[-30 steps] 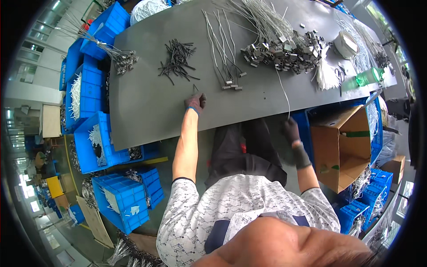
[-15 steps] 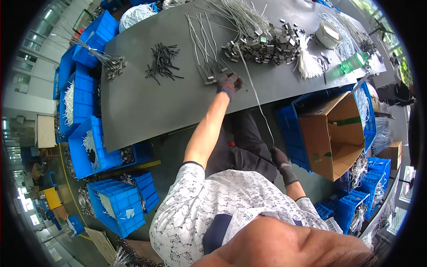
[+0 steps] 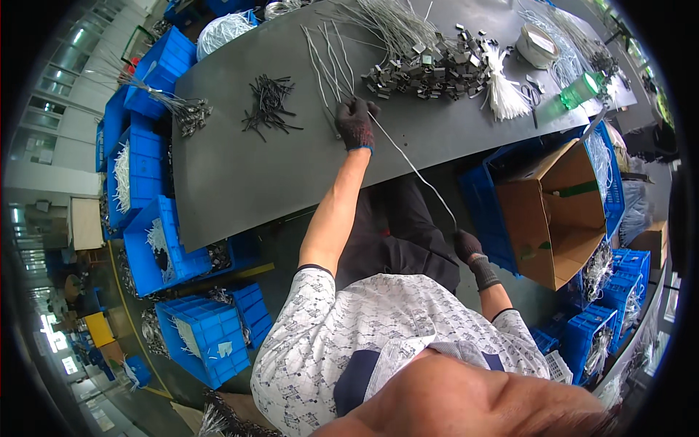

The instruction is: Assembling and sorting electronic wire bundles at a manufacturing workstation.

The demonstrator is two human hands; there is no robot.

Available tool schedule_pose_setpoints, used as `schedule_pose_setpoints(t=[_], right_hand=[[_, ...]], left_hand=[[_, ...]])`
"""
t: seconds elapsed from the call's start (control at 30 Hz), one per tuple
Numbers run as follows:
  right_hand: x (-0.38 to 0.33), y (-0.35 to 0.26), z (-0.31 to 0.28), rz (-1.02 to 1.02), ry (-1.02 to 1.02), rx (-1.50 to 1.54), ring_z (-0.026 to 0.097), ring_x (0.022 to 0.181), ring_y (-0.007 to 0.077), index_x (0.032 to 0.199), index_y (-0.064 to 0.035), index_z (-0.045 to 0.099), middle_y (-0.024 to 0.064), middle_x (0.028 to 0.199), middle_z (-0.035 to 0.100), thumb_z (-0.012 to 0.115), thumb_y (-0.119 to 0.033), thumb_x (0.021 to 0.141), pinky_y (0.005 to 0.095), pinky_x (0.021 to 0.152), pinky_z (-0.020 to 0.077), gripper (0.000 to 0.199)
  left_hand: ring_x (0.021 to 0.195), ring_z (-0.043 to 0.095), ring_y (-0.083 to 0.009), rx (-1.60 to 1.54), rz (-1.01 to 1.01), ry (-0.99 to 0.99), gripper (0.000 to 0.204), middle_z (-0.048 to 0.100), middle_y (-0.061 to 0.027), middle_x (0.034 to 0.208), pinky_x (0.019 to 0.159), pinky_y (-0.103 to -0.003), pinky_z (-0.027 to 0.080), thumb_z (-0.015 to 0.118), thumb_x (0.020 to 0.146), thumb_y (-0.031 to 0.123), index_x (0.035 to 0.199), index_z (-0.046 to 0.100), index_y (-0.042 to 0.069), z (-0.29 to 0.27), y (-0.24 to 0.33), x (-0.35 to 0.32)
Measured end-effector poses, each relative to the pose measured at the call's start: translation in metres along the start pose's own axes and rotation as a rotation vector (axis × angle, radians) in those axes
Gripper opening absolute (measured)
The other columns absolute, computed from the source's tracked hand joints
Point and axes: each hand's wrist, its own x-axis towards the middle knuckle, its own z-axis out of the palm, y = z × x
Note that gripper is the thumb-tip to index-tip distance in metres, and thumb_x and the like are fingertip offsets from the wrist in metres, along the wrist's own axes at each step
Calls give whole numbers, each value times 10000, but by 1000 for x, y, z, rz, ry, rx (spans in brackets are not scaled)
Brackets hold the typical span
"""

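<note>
My left hand [image 3: 354, 125], in a dark knitted glove, is closed at the table around the upper end of a thin whitish wire [image 3: 416, 172]. The wire slants down past the table edge to my right hand [image 3: 467, 246], also gloved and closed on its lower end beside my thigh. Several similar wires [image 3: 329, 60] lie lengthwise just beyond my left hand, their near ends partly hidden by it. To the right of them is a heap of small metal clips [image 3: 440, 76], with a spread of long grey wires [image 3: 386, 25] behind it.
Black strips [image 3: 271, 102] lie to the left on the grey table [image 3: 226, 175]. A white strip bundle [image 3: 504, 98], scissors [image 3: 535, 102], a pot [image 3: 537, 47] and a green bottle [image 3: 579, 92] are at the right. A cardboard box [image 3: 531, 226] and blue crates [image 3: 200, 339] flank me.
My left hand has shifted left and slightly away and now grips the wire's upper end, which earlier stretched past it over the table. My right hand still holds the lower end.
</note>
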Motion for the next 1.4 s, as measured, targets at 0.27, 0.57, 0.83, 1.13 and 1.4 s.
schedule_pose_setpoints(t=[0.27,0.57,0.83,1.13,1.4], right_hand=[[113,-208,-134,-285,380,1049,615,729,176,1415,-19,439,116,918,652,556,-378,1006,318,637,506,557],[194,-298,-162,-145,76,1058,698,734,297,1487,-43,311,201,940,703,572,-469,968,395,580,533,720],[357,-301,-178,-247,504,237,632,1055,474,1485,-124,339,253,1185,666,578,-380,913,515,884,516,671],[340,-279,-163,-298,447,510,655,983,332,1305,-66,588,204,1129,678,636,-362,917,412,872,502,490],[373,-301,-167,-100,330,999,680,957,292,1194,-34,678,171,1060,715,675,-414,882,412,843,521,492]], left_hand=[[683,660,-113,518,-259,-305,171,733,-78,753,612,-285,510,716,800,165,823,756,0,-34,-68,-75],[612,617,-98,404,-429,-393,212,660,-21,646,563,-277,495,668,844,187,734,721,14,-77,-32,3],[680,641,-121,565,-380,-319,272,689,-35,728,610,-296,502,694,823,273,888,757,16,-102,-18,88],[838,678,-419,1169,152,-106,320,696,-227,915,713,-468,530,611,874,369,848,711,67,-157,-4,113],[867,669,-422,1371,-29,-62,340,680,-227,920,719,-470,527,568,836,357,906,724,64,-198,-24,144]])
